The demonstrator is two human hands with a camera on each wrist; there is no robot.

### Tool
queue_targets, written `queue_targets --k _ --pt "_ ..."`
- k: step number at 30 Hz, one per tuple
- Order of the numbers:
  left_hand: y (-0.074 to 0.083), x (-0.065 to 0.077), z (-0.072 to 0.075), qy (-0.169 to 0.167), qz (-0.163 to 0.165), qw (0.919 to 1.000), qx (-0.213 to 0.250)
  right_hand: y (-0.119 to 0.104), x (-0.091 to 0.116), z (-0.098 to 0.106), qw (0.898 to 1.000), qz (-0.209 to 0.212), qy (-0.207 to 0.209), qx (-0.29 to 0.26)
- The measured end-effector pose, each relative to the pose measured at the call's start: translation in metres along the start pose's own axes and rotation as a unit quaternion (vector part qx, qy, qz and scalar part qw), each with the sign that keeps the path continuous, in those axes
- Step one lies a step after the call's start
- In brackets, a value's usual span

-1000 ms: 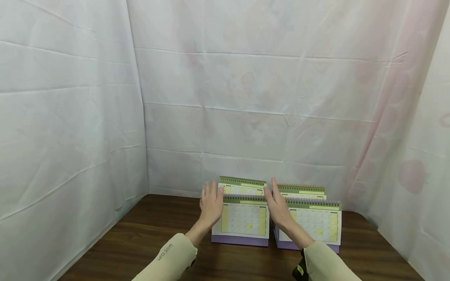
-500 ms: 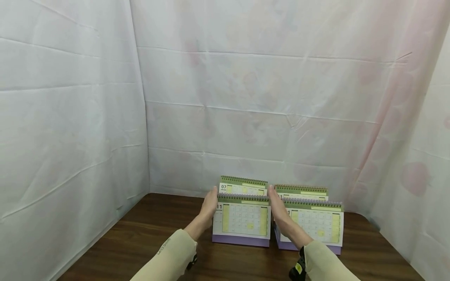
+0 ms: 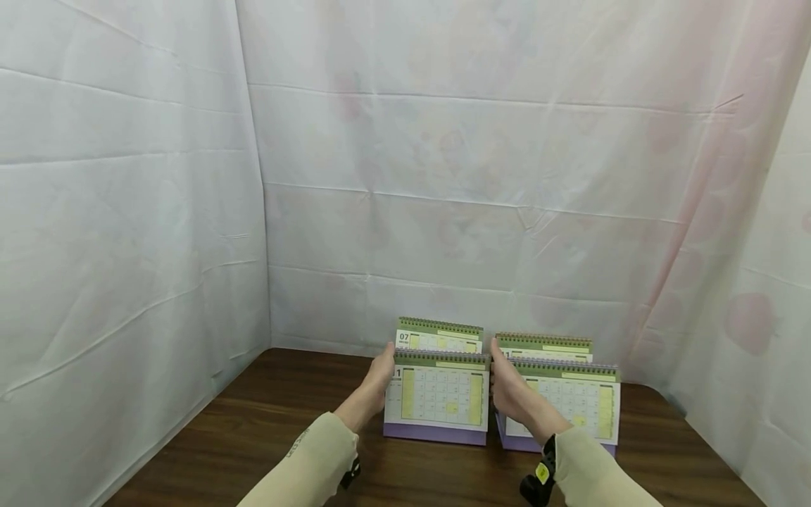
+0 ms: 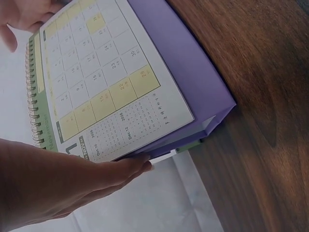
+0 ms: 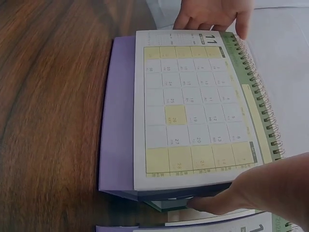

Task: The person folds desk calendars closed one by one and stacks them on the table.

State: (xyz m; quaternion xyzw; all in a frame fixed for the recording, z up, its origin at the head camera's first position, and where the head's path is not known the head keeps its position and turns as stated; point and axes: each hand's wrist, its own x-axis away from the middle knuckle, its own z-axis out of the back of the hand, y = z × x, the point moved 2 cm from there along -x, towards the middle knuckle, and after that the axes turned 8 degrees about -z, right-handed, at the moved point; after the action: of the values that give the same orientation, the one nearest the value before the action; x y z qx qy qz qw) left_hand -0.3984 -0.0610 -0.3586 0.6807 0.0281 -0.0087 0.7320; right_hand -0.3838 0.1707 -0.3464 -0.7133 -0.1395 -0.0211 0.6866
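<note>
one calendar [image 3: 443, 394], now flanked on both sides

a second ago your hands were up near its top corners with their backs showing; they have since dropped lower and turned edge-on. your left hand [image 3: 376, 384] lies along the left side, its fingers [image 4: 120, 170] straight and pressed together against the edge. your right hand [image 3: 516, 398] has slid off the top right corner, leaving it bare, and one fingertip sits at the right side; i cannot tell how close together its other fingers are. both thumbs stand apart from the fingers, and neither hand is pinching anything.

the calendar stands on the table [image 3: 253, 415], in front of the back calendar [image 3: 446, 342] and beside the right-hand calendar [image 3: 586, 401], with your right hand in the gap between. it has barely shifted. i'd judge that the reaching part is done and the calendar is steadied, though how firmly you press doesn't show.
</note>
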Motion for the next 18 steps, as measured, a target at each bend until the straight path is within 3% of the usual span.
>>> queue_targets --k 9,18 --pt "0.001 -0.0003 0.0012 -0.001 0.008 0.9999 -0.01 0.0005 -0.0018 0.0059 0.999 -0.03 0.003 0.013" --pt "0.0073 -0.0007 0.0026 -0.005 -0.001 0.9999 -0.012 -0.004 -0.0011 0.0072 0.999 -0.027 0.008 0.032"
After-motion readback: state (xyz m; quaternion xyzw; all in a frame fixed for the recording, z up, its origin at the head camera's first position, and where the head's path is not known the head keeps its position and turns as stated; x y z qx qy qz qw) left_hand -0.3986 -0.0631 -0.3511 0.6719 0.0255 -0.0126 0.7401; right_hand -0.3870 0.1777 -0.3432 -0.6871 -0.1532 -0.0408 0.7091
